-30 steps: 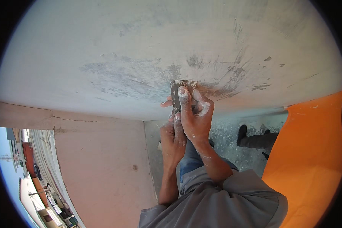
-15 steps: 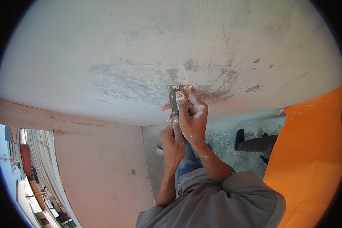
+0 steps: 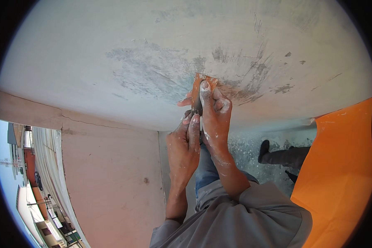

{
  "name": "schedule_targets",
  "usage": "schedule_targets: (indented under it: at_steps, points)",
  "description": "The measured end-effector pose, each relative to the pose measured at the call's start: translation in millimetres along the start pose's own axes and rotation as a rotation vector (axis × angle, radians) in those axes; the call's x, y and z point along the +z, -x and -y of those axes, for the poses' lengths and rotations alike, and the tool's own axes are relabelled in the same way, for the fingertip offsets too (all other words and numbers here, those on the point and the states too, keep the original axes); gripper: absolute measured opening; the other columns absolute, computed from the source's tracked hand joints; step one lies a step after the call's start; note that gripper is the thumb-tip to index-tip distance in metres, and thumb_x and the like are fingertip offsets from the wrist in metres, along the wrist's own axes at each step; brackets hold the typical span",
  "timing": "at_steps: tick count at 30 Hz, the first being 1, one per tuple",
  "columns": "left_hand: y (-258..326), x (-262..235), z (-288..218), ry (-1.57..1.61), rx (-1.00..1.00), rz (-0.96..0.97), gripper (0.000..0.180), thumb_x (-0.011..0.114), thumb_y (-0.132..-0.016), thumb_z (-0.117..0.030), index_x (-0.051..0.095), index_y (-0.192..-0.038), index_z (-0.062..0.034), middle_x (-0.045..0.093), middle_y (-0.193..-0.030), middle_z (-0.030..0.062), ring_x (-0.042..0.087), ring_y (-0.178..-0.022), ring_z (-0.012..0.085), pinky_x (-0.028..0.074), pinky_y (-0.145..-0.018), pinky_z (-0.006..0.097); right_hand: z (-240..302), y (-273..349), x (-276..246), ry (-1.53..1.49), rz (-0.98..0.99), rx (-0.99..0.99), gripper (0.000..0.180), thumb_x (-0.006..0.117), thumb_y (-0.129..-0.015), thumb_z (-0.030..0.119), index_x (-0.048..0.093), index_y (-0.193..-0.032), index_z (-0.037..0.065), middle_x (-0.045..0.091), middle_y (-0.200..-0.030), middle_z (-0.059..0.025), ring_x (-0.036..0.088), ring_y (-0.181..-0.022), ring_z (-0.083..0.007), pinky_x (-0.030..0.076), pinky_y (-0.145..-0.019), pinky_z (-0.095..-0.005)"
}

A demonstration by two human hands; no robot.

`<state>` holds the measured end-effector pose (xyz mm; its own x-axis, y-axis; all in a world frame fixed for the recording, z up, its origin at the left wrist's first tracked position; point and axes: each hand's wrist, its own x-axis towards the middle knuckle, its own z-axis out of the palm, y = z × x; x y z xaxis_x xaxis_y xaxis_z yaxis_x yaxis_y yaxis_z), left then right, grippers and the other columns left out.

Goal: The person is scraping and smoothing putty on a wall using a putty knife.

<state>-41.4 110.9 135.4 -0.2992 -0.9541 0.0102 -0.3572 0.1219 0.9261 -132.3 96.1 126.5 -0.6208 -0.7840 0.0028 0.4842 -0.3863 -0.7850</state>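
Observation:
A putty knife (image 3: 197, 84) with a rust-coloured blade presses flat against a pale plastered surface (image 3: 153, 49) overhead. My right hand (image 3: 214, 113), smeared with white plaster, grips the knife with the index finger stretched along the blade. Just below it, my left hand (image 3: 185, 144) closes on the lower part of the knife's handle. Grey scraped patches (image 3: 161, 78) and streaks (image 3: 252, 87) spread around the blade. My grey sleeves (image 3: 244, 219) rise from the lower edge.
A pinkish wall (image 3: 111, 173) meets the plastered surface along a cracked joint at the left. An orange panel (image 3: 343, 173) fills the right side. Far below lie a speckled floor (image 3: 244, 149) and a dark shoe (image 3: 263, 149). Buildings (image 3: 33, 186) show at lower left.
Both hands and the knife have slid slightly down and left across the plaster. The grip on the knife is the same.

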Motion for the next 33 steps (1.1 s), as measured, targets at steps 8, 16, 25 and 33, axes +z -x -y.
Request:
schedule_targets:
  at_steps: [8, 16, 25, 33]
  points:
    - [-6.2, 2.2, 26.6, 0.179, -0.037, 0.090, 0.049, 0.043, -0.109, -0.035, 0.051, -0.070, -0.0064, 0.042, -0.055, -0.0069, 0.034, -0.047, 0.0018, 0.025, -0.042, 0.023, -6.0, -1.5, -3.7, 0.031, 0.011, -0.032, 0.039, 0.052, -0.106, 0.030, 0.062, -0.110, -0.007, 0.069, -0.084, -0.0151, 0.074, -0.071, -0.0238, 0.057, -0.047, -0.0274]
    - [4.7, 27.6, 19.1, 0.450, -0.227, 0.129, 0.048, 0.036, -0.110, -0.042, 0.053, -0.080, -0.0084, 0.043, -0.054, -0.0076, 0.034, -0.042, 0.0002, 0.022, -0.038, 0.021, -1.2, -3.2, -17.7, 0.268, 0.043, -0.055, 0.035, 0.052, -0.106, 0.027, 0.063, -0.111, -0.006, 0.071, -0.085, -0.0137, 0.074, -0.069, -0.0222, 0.054, -0.044, -0.0248]
    - [18.0, 40.7, 14.7, 0.635, -0.229, 0.107, 0.049, 0.035, -0.110, -0.044, 0.051, -0.079, -0.0096, 0.042, -0.055, -0.0083, 0.033, -0.042, -0.0002, 0.022, -0.038, 0.021, 13.9, -1.7, -16.8, 0.320, 0.021, 0.013, 0.036, 0.056, -0.104, 0.030, 0.068, -0.099, -0.003, 0.074, -0.080, -0.0119, 0.061, -0.050, -0.0097, 0.043, -0.040, -0.0222]
    - [10.5, 33.7, 17.1, 0.725, -0.278, 0.107, 0.044, 0.040, -0.110, -0.040, 0.062, -0.104, -0.0028, 0.057, -0.073, -0.0043, 0.044, -0.052, 0.0003, 0.032, -0.041, 0.020, 1.6, -1.2, -15.9, 0.288, 0.004, -0.063, 0.040, 0.052, -0.105, 0.032, 0.066, -0.099, -0.004, 0.073, -0.073, -0.0117, 0.063, -0.053, -0.0097, 0.045, -0.043, -0.0226]
